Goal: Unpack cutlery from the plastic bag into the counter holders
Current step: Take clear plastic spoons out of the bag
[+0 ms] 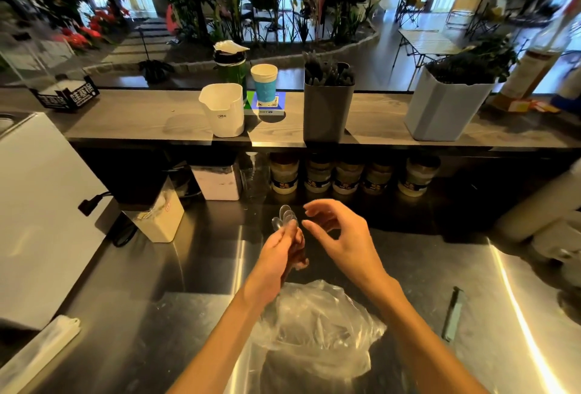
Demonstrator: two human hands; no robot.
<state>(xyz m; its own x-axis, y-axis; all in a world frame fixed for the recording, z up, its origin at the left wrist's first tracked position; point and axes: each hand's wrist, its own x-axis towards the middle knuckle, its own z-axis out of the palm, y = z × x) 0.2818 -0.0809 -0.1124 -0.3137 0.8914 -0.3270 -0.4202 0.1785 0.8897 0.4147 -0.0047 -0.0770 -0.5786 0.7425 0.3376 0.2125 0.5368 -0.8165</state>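
My left hand (283, 247) grips clear spoons (285, 217), right hand (341, 236) loosely open; their slick bowls could fan out and slip.

Two bare forearms reach into view from the bottom edge, with no sleeves, gloves, watch or bands on them. The left hand (279, 252) and the right hand (342, 236) are both uncovered, fingers slim, nails short and plain. No rings show on any visible finger.
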